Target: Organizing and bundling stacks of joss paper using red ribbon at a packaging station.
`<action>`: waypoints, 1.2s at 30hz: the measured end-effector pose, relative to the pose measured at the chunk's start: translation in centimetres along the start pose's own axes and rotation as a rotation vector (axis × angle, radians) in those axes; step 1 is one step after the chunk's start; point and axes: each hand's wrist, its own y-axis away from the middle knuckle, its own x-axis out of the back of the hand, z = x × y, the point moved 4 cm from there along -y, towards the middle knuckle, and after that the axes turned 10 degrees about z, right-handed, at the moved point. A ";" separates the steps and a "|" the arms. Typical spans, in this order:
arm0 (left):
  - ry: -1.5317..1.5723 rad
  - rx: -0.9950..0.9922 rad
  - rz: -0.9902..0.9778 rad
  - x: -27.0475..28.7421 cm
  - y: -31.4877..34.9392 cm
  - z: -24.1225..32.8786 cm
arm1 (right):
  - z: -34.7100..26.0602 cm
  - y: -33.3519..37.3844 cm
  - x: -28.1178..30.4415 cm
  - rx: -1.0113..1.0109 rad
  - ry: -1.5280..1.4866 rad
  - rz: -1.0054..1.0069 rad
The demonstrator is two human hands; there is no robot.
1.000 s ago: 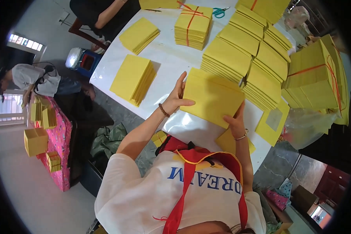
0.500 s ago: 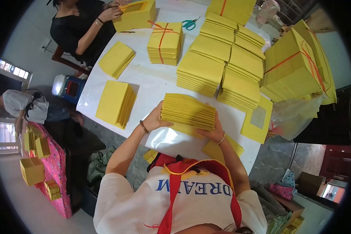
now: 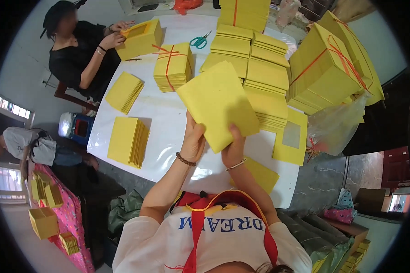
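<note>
White tabletop (image 3: 168, 129) spreads beneath the yellow bundle (image 3: 217, 104), which your left hand (image 3: 194, 142) and right hand (image 3: 234, 148) both grip, freshly turned so a broad face has replaced its layered edges.

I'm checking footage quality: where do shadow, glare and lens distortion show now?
Head view: a soft shadow darkens part of the held yellow rectangular paper item; head view: shine streaks the glossy white table covering, whose edges bow; head view: black vignetting fills the corners.
</note>
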 end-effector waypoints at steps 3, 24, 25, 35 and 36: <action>-0.035 0.083 0.043 -1.8 -1.3 0.5 | -1.3 0.1 -1.8 0.069 -0.027 0.014; -0.003 0.462 -0.011 -3.1 -21.4 -0.4 | -4.6 -4.4 0.6 0.093 0.279 -0.052; -0.021 0.406 0.011 -2.6 -24.3 -0.1 | -3.7 -4.5 1.8 0.005 0.389 -0.095; -0.146 0.539 -0.174 -2.8 -41.3 -5.9 | -0.5 -3.0 12.1 -0.153 0.786 -0.034; -0.156 0.549 -0.169 -3.1 -42.0 -6.5 | 0.0 -3.1 12.8 -0.178 0.859 -0.040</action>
